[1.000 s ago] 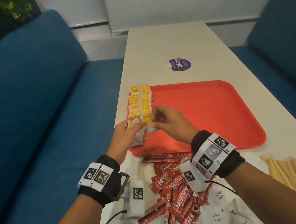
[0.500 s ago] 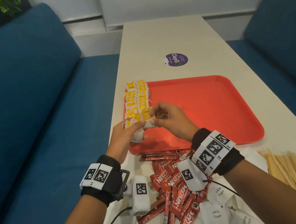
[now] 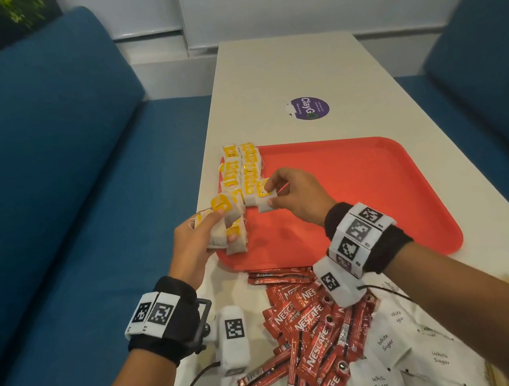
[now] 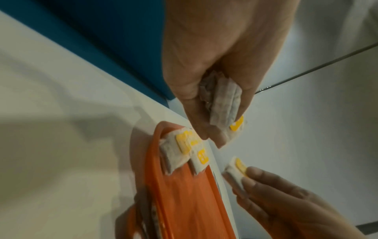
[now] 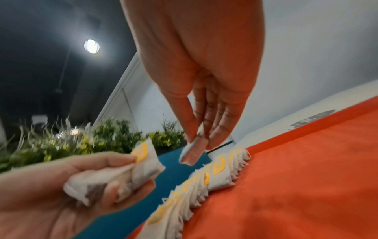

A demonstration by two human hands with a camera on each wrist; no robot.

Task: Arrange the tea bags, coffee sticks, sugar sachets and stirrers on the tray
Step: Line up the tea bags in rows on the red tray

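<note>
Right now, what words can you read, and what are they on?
"NESCAFE CLASSIC": red coffee sticks.
"White Sugar": white sugar sachets.
"ClayG": purple sticker on the table; its small print is unreadable.
Yellow tea bag tags: too small.
Wrist markers: patterns only.

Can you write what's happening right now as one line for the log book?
step: laying tea bags | left hand: holds tea bag bunch | right hand: pinches one tea bag over tray

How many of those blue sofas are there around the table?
2. The left sofa runs along the table on the person's left, the right sofa along its other side. Any behind the camera would be hidden.
</note>
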